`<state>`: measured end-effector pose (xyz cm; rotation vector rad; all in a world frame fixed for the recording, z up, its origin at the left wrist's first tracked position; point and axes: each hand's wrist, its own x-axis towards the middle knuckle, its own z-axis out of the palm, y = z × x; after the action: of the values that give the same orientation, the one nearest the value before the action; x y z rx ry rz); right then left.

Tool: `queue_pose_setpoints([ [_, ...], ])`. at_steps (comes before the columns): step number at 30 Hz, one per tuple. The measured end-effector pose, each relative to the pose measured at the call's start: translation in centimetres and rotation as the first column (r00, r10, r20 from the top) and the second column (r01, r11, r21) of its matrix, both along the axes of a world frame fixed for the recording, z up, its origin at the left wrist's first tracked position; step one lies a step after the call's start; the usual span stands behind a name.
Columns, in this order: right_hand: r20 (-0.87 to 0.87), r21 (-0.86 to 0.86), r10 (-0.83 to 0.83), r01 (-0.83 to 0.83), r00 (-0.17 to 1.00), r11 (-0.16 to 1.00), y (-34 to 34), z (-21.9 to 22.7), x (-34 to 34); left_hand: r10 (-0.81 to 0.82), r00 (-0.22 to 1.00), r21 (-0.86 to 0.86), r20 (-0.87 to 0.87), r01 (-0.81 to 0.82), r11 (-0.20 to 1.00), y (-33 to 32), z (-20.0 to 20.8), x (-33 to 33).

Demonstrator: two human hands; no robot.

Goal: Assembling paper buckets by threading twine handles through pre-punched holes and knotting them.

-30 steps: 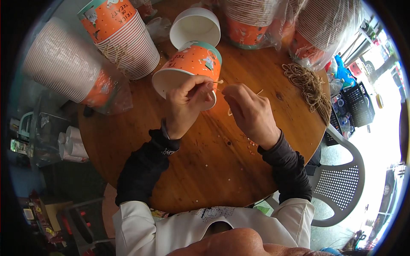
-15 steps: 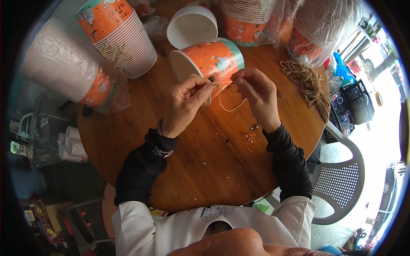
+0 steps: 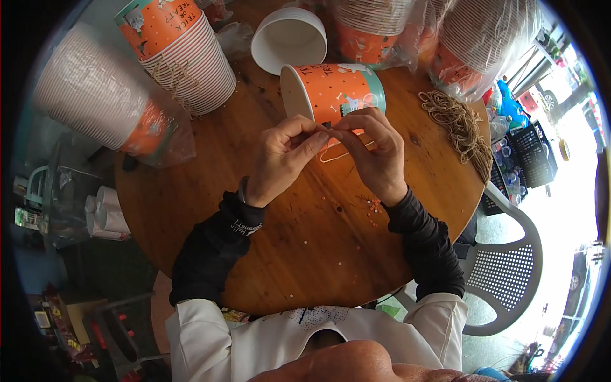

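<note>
Pinching at the fingertips, the left hand [image 3: 277,159] and the right hand [image 3: 377,149] meet above the near side of an orange, teal-banded paper tub [image 3: 334,89]. Thumb presses forefinger on each, apparently on a thin tan cord [image 3: 344,156], since so fine a strand calls for tips, not a fist; the exact grip is hidden. The slack loops out towards four o'clock. The tub lies on its side at twelve o'clock from the hands, mouth towards nine, which probably keeps its printed wall within reach; whether the cord is fastened to it, I cannot tell. At three o'clock on the round brown wooden table [image 3: 280,254], a loose tan cord bundle [image 3: 455,130] sits presumably handy for the right. Nested orange-and-white tubs [image 3: 191,70] stack at ten o'clock, likely to save room.
</note>
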<state>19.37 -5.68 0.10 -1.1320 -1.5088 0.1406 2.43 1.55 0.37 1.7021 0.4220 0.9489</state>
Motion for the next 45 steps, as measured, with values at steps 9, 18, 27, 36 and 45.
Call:
queue_pose_setpoints([
  [9,0.133,0.157,-0.225,0.204,0.965,0.966,-0.6,1.8,1.1,0.064,0.997,0.061,-0.038,-0.062,0.996,0.7,-0.5,-0.6],
  [18,0.336,0.164,-0.077,0.022,0.939,0.986,-1.3,2.5,-0.2,-0.099,0.992,-0.374,0.072,0.119,0.92,-1.1,1.7,-0.4],
  [27,-0.142,-0.086,0.145,-0.158,0.979,0.984,-0.5,1.1,0.0,-0.076,0.995,-0.357,0.06,0.093,0.929,-1.0,0.7,-0.4],
  [36,-0.352,-0.241,0.078,-0.171,0.933,0.955,-0.5,-0.1,-1.0,0.03,0.99,-0.296,0.135,0.012,0.955,-1.2,0.6,-0.2],
  [45,-0.03,-0.045,0.011,-0.012,0.999,0.999,-0.7,0.6,-1.2,0.109,0.99,-0.102,0.088,-0.1,0.99,-0.7,0.5,-0.4],
])
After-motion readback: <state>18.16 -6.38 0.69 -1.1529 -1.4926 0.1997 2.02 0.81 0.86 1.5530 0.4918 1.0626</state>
